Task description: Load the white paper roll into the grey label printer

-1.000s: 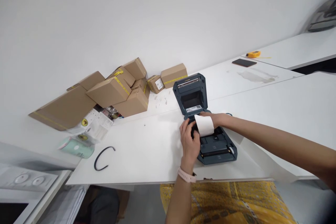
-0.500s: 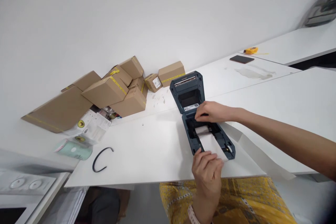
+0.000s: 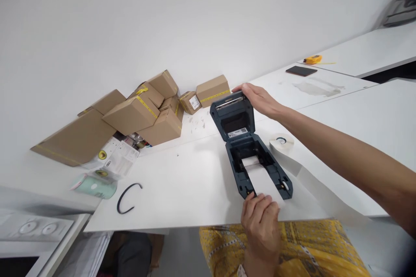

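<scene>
A dark label printer [image 3: 232,169] stands on the white table with its lid [image 3: 232,114] raised. White label paper [image 3: 262,179] runs from inside the printer over its front edge. At that front edge my left hand [image 3: 261,220] is closed on the paper strip, fingers on top and the thumb hidden. My right hand [image 3: 256,97] grips the upper right edge of the lid, thumb side hidden behind it. Right of the printer lies a roll of labels [image 3: 282,142], its loose backing strip [image 3: 312,177] trailing over the table's front edge.
Cardboard boxes [image 3: 131,112] are piled against the wall at left. Near them lie a mint-green pouch [image 3: 97,186] and a black headband [image 3: 121,201]. A phone [image 3: 301,71] and a yellow tape measure [image 3: 312,59] lie at the back right.
My right hand has left the inside of the printer and moved up to the lid's edge. My left hand stays at the paper's front end. The label roll has come into view.
</scene>
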Tool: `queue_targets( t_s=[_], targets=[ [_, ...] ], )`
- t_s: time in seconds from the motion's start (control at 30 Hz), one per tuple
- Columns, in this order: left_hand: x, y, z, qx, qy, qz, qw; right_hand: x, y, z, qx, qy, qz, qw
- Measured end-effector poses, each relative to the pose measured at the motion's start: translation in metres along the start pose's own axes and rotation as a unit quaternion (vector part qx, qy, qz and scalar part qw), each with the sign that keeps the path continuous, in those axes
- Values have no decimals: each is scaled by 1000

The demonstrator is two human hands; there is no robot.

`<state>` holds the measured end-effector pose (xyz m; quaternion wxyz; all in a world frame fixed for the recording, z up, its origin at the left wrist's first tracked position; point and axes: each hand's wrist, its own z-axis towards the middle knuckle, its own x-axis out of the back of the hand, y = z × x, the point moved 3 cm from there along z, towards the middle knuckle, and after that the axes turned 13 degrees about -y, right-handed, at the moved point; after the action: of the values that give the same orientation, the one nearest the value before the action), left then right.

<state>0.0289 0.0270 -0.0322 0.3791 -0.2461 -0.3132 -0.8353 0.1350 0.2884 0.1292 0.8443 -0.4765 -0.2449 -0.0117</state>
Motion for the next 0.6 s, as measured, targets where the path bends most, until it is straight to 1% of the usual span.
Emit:
queue_targets(
  t_s=[0.07, 0.13, 0.17, 0.27, 0.33, 0.4, 0.47, 0.6],
  targets=[
    [0, -1, -2, 7, -32, -6, 999, -1, -6, -19, -2, 11, 6, 1000],
    [0, -2, -4, 12, -58, -7, 998, -5, -11, -47, 9, 10, 13, 1000],
    [0, -1, -5, 15, -62, -4, 998, -9, -13, -63, 24, 5, 17, 1000],
    [-1, 1, -9, 27, -47, 27, 998, -21, -13, -117, 94, -16, -7, 995],
    [-2, 4, -11, 38, -27, 53, 997, -30, -7, -150, 110, -29, -42, 993],
    [-2, 7, -13, 46, -16, 71, 996, -38, 1, -178, 102, -44, -70, 991],
    [-2, 8, -14, 52, -16, 83, 995, -45, 7, -198, 80, -59, -87, 991],
    [-1, 9, -16, 55, -15, 98, 994, -52, 14, -222, 29, -83, -100, 991]
  ],
)
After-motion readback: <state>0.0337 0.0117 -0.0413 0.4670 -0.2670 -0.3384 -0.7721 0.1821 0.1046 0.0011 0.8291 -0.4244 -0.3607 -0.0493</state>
